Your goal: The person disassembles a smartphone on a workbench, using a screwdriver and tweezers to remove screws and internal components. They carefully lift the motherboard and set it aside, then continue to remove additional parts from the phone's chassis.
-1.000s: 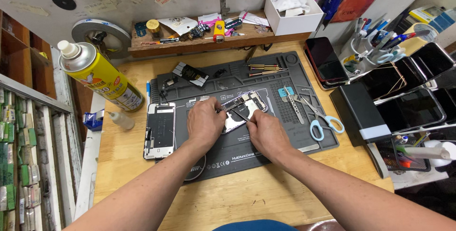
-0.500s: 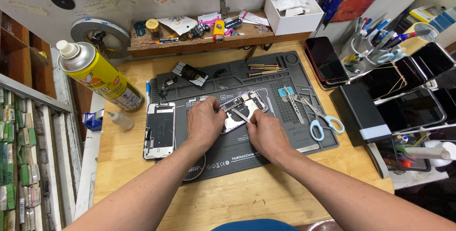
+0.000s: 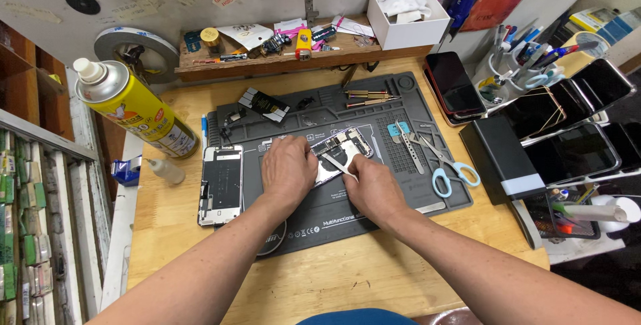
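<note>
Hands unmoved | left hand (image 3: 288,168) steadies phone (image 3: 337,152) | right hand (image 3: 374,188) fingers apparently grip tweezers (image 3: 338,163)

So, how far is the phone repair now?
Done: the screen panel is off and lies left of the mat. In hand: the left hand steadies the opened phone body while the right hand works a thin tool inside it. Left: the phone remains open, screen not refitted.

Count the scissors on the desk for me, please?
1: blue-handled scissors lying on the grey mat's right edge. More could be hidden in the pen cup.
</note>
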